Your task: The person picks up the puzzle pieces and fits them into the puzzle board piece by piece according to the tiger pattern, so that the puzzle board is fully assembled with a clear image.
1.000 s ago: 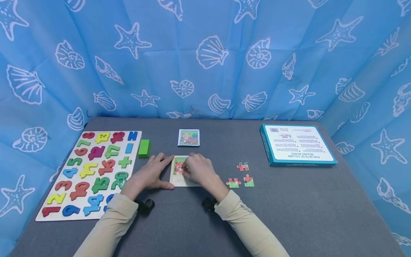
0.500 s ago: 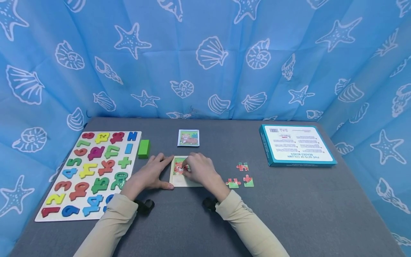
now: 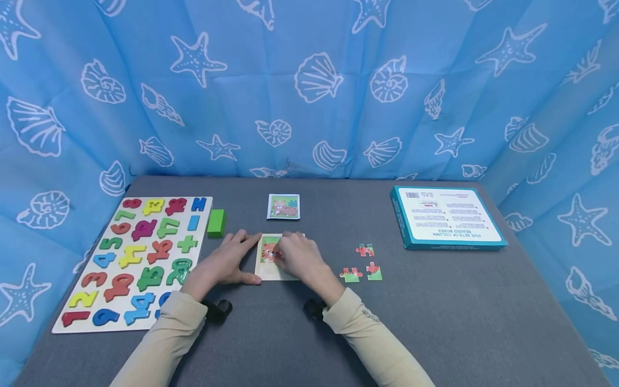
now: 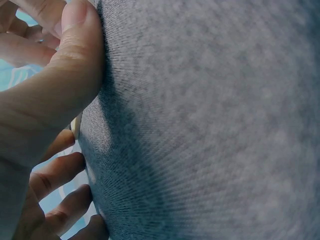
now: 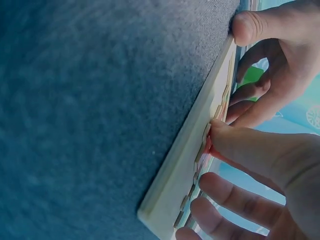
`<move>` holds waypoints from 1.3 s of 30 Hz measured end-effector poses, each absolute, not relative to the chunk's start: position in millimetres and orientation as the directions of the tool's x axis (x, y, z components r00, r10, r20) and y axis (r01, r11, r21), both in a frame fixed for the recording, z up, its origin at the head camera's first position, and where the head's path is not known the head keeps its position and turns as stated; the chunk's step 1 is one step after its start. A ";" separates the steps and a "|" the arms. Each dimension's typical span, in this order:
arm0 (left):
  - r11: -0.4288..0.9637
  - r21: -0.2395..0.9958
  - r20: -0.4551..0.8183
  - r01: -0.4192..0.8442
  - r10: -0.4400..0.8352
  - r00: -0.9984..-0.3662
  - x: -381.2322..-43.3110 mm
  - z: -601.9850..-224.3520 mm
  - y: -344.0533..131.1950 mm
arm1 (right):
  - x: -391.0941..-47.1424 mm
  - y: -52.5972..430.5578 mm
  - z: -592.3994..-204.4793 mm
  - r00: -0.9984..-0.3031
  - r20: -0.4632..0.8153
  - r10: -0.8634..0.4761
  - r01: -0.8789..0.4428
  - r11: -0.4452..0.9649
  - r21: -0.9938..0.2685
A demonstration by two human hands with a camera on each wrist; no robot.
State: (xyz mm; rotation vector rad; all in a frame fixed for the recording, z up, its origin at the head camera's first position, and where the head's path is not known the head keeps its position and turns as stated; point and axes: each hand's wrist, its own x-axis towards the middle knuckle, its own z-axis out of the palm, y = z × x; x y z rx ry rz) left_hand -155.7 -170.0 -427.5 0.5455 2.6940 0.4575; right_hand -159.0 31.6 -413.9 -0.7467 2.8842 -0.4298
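A pale wooden puzzle tray (image 3: 264, 272) lies mid-table, with fitted pieces of a tiger picture (image 3: 269, 250) in its upper left. My left hand (image 3: 228, 260) rests on the table at its left edge, thumb near the front corner and fingers spread toward the back corner. Over the tray, my right hand (image 3: 302, 259) pinches a red puzzle piece (image 5: 208, 146) between thumb and index finger, down against the tray. Most of that piece and the tray's right part are hidden under the hand. Loose pieces (image 3: 374, 271) lie to the right.
A small tiger picture card (image 3: 283, 206) lies behind the tray. At left are a white board (image 3: 110, 220) of colourful numbers and a green block (image 3: 216, 223). A teal-edged box (image 3: 450, 219) lies at the back right. A blue shell-print curtain (image 3: 309, 123) hangs behind the table.
Both hands stay almost in place. The right fingers shift only slightly over the tray; the loose pieces and other objects have not moved.
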 end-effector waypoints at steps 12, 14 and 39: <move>0.869 0.379 -0.268 0.318 0.432 -0.861 -155.4 -428.5 -171.1 | -158.0 37.0 -413.6 -0.872 -0.041 -0.488 -0.451 0.833 -0.319; 0.869 0.378 -0.269 0.319 0.433 -0.860 -155.8 -428.2 -171.2 | -158.4 38.9 -412.4 -0.872 -0.045 -0.488 -0.450 0.834 -0.320; 0.882 0.364 -0.298 0.301 0.416 -0.859 -157.7 -428.1 -170.5 | -166.0 138.7 -404.8 -0.944 -0.090 -0.318 -0.277 0.911 -0.307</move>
